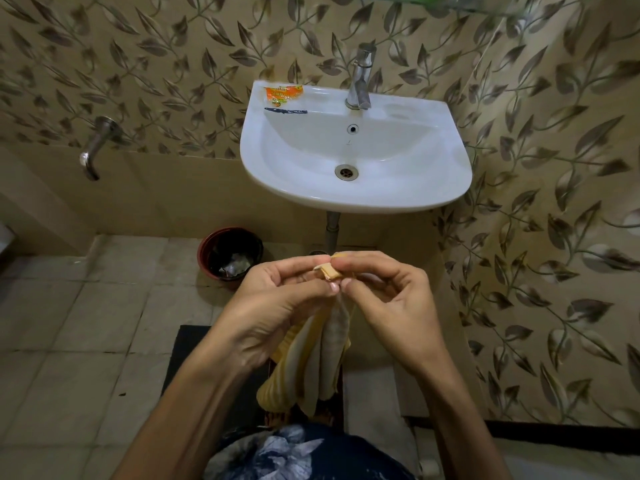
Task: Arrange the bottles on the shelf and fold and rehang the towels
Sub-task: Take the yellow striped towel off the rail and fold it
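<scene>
Both hands' fingers point(332, 288) pinch towel point(322, 355) top edge.

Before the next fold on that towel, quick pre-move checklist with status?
1. Left hand grip on the towel top edge: ok, fingers pinch it.
2. Right hand grip on the same edge: ok, pinching beside the left.
3. Top corners brought together: ok, the hands meet.
4. Towel hanging free: ok, it drapes down between the forearms.
5. Lower edges aligned: cannot tell, bunched folds.
6. Rail to rehang on: cannot tell, none in view.
</scene>
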Action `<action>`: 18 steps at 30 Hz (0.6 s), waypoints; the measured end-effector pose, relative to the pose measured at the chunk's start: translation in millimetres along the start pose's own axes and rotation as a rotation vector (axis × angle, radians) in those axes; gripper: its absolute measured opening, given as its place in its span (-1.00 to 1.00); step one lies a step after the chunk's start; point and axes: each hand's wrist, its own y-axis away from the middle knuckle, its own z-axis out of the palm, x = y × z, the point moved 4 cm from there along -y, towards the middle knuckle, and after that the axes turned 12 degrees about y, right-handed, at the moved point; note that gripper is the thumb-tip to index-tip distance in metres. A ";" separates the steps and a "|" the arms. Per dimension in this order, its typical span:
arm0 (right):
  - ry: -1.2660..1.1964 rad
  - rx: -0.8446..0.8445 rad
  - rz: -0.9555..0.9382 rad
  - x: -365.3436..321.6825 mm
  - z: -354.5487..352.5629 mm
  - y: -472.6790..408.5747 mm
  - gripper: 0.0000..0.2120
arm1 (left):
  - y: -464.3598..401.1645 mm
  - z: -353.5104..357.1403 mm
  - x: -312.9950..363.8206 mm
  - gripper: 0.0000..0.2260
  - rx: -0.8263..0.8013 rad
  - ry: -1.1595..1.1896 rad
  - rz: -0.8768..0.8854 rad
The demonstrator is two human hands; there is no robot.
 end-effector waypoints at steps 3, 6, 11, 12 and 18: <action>-0.031 -0.055 -0.021 0.0 1.2 0.5 -0.74 | 0.6 2.2 3.6 -0.77 0.023 -0.016 0.062; -0.037 -0.037 -0.032 1.0 0.4 1.3 -0.71 | 3.3 4.0 9.9 -0.87 0.029 -0.190 0.175; -0.059 0.003 -0.060 1.5 2.8 3.1 -0.74 | 1.8 -3.2 17.6 -0.92 0.081 -0.641 0.360; -0.038 0.022 -0.067 1.5 2.6 2.5 -0.76 | 0.3 -5.2 18.3 -0.92 0.118 -0.744 0.395; -0.055 -0.004 -0.064 -5.0 -0.2 0.4 -0.86 | 0.7 0.8 17.9 -0.96 -0.040 -0.821 0.545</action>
